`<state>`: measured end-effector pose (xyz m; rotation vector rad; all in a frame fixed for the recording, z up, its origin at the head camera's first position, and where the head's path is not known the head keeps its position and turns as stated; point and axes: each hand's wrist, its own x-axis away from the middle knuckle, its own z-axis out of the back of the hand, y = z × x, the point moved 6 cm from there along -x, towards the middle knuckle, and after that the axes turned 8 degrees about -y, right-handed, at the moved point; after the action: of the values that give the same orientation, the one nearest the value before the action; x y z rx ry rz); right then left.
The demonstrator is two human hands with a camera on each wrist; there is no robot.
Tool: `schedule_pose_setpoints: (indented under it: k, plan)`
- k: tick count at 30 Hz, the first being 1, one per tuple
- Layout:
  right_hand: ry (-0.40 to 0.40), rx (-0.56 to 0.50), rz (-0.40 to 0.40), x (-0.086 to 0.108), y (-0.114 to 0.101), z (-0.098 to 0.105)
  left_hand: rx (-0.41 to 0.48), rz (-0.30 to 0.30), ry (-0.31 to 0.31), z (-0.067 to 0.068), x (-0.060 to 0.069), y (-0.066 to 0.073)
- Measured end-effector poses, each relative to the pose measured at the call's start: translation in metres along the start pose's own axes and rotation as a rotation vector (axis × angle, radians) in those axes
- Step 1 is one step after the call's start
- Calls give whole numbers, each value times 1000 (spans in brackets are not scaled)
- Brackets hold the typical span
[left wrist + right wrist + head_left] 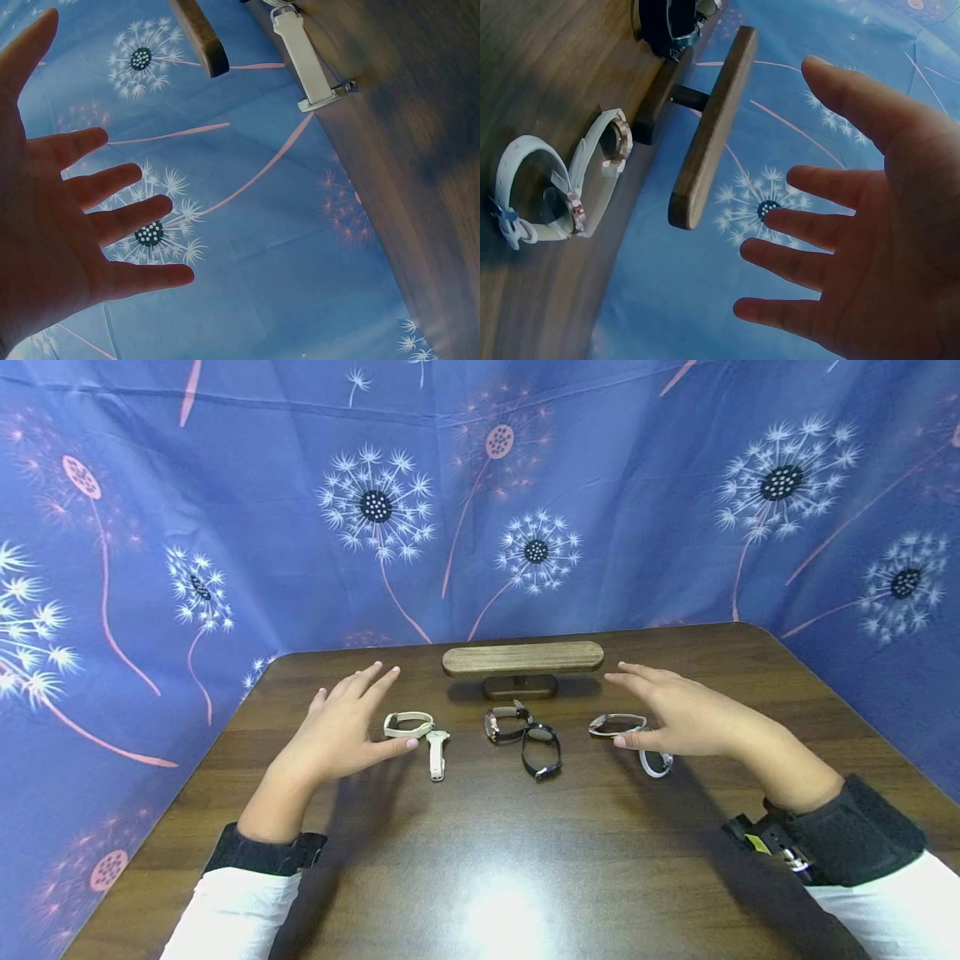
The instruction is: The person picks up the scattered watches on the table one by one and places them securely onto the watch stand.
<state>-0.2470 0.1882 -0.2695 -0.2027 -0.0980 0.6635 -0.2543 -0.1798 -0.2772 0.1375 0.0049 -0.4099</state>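
My left hand point(337, 735) hovers with fingers spread at the left, over two cream-strapped watches point(437, 755); it holds nothing. On the other side my right hand point(678, 714) is spread above two pale-strapped watches point(657, 765), partly covering them. Between the hands lie a dark-strapped watch point(508, 724) and a black watch point(542, 752), close together. The left wrist view has the left palm point(82, 217) beside a cream strap point(304, 60). In the right wrist view, the right palm point(885, 232) faces across from two white-strapped watches point(600, 165), with no object in its fingers.
A wooden stand point(522, 658) with a rounded bar on a short base stands behind the watches, near the back edge of the brown table point(495, 835). A blue dandelion-print cloth point(285, 527) hangs behind and beside the table. Black bands circle both wrists.
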Motion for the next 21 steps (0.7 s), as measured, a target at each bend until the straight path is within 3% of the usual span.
schedule_pose_setpoints:
  k: [14, 21]
  plan:
    - [-6, -22, 5, -7, -3, -12, 12, -14, 12, -3, 2, -2]
    - [61, -10, 53, -14, -13, -12, 21, -41, 64, -1, -2, 1]
